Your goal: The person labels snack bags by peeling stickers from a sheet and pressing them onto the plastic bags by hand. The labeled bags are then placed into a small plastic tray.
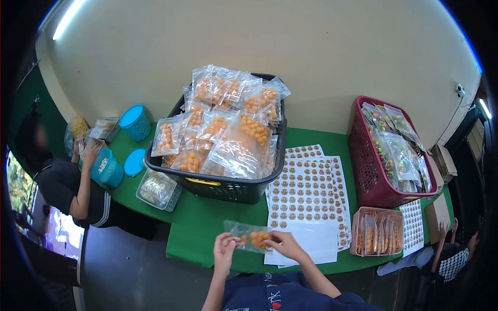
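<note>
Near the table's front edge I hold a clear plastic bag of round orange snacks (257, 239). My left hand (225, 250) pinches the bag's left end, and my right hand (285, 245) grips its right side. Just right of the bag lie sheets of round brown stickers (301, 194), the front one with a bare white lower part. Behind the bag stands a large black basket (220, 192), heaped with similar bags of orange snacks (215, 124).
A maroon basket (367, 179) of clear bags stands at right, behind a small pink basket (358, 243) of bags. At left are blue containers (136, 124) and a clear tub (155, 192). A person (70, 186) works there; another person (451, 262) is at right.
</note>
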### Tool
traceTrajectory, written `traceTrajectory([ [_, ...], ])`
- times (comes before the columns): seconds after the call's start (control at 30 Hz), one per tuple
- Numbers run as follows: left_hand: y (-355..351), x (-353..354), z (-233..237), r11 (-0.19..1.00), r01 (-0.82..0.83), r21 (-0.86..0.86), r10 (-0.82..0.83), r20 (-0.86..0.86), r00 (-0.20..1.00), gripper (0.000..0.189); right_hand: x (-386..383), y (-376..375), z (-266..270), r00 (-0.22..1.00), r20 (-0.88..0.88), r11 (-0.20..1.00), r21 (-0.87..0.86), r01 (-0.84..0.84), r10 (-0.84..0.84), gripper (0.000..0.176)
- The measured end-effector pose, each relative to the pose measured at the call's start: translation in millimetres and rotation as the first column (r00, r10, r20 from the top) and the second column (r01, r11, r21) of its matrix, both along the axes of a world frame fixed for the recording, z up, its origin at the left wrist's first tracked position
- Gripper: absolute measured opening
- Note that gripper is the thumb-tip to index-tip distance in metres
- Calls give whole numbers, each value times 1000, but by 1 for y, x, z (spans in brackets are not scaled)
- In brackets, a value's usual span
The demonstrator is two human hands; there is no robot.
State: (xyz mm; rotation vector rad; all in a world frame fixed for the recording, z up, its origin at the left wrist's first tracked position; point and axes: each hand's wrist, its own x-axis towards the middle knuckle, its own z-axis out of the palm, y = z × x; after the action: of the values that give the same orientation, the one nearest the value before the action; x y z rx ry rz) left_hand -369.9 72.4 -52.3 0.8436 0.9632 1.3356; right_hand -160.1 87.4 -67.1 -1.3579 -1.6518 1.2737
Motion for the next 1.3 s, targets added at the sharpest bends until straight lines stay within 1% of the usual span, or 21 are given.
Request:
traceTrajectory([
  [0.03,1,-7,-3,999,-48,17,49,-40,998,23,8,1,-4,992,-106,998,-10,65,-66,30],
  [0.13,-1,-25,-7,988,-152,-11,151,-75,986,19,45,-5,-20,874,-414,940,-317,124,-255,32],
  [0.2,-3,-34,-11,977,-213,-25,210,-97,973,16,76,-14,-50,947,-69,916,-286,281,-313,32],
  [0.23,-3,-37,-12,976,-218,-25,214,-105,971,15,85,-18,-55,937,109,904,-246,349,-332,32],
  [0.33,-5,-42,-17,973,-229,-38,223,-128,967,15,102,-33,-48,831,-222,807,-458,373,-509,29],
  [0.43,-5,-39,-21,975,-201,-90,188,-140,972,16,103,-39,-45,842,-207,788,-513,341,-499,26],
  [0.47,-3,-36,-25,978,-176,-109,160,-141,977,16,99,-40,-42,893,-85,846,-371,383,-442,26],
  [0.53,-2,-26,-23,980,-126,-153,98,-176,979,17,96,-38,-43,895,-128,850,-392,350,-428,24],
  [0.57,-3,-26,-26,985,-24,-172,-21,-257,966,20,93,-38,-44,895,-150,852,-404,333,-421,24],
  [0.63,-5,-27,-36,954,177,-240,-263,-400,878,27,76,-36,-40,873,-212,845,-427,322,-440,23],
  [0.67,-7,-30,-42,873,328,-360,-462,-400,792,36,66,-34,-38,858,-242,841,-438,319,-452,22],
  [0.77,-16,-27,-54,618,675,-404,-783,-238,575,36,37,-31,-33,830,-367,866,-435,247,-421,22],
  [0.8,-20,-25,-67,579,724,-375,-803,-111,585,37,27,-31,-34,771,-452,840,-508,190,-448,21],
  [0.9,-23,-19,-51,597,722,-350,-793,-119,598,41,-1,-25,-36,891,-365,914,-388,117,-269,20],
  [0.93,-21,-21,-56,583,725,-367,-791,-55,609,49,-5,-23,-43,858,-420,878,-474,71,-296,20],
  [1.03,-26,-25,-76,704,626,-336,-686,-91,722,54,-27,-18,-32,808,-499,876,-481,43,-313,19],
  [1.07,-28,-24,-89,797,496,-344,-564,-133,815,56,-31,-18,-33,826,-499,897,-442,16,-261,20],
  [1.13,-23,-19,-62,876,307,-371,-285,113,952,48,-38,-19,-26,840,-510,880,-467,-90,-184,21],
  [1.17,-21,-17,-53,892,211,-401,-126,228,965,44,-39,-19,-23,844,-516,867,-477,-141,-147,22],
  [1.2,-16,-23,-59,902,237,-361,-25,505,863,36,-38,-16,-32,915,-403,840,-505,-199,-26,23],
  [1.3,-10,-36,-70,919,80,-386,148,526,837,36,-30,-6,-45,841,-509,791,-430,-434,185,26],
])
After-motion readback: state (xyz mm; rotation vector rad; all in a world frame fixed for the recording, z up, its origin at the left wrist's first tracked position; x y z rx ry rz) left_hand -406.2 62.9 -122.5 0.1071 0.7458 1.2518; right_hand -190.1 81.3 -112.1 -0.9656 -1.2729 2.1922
